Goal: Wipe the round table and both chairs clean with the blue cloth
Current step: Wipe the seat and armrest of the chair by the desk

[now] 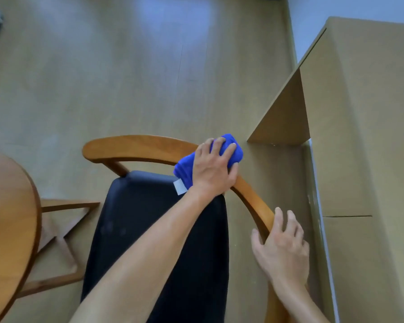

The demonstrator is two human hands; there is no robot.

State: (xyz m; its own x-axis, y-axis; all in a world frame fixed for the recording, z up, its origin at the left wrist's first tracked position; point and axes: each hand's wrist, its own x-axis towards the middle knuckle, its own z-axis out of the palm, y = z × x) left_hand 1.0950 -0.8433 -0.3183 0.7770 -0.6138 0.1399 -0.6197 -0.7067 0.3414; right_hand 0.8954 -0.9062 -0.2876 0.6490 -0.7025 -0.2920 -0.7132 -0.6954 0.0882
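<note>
Left hand (214,167) presses the blue cloth (229,151) onto the chair's curved backrest (135,145) at frame centre; my right hand (283,243) grips the rail lower right.

text: none legible | blue cloth (229,150) | white tag (179,186): too blurred to read

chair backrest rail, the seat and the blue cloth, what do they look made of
Backrest rail: apparently wood, orange-brown with visible grain and a smooth varnish-like sheen. Seat: black, matte padding, fabric or leatherette, unclear which. Blue cloth: soft, plush textile, likely microfibre, bunched under the left hand.
</note>
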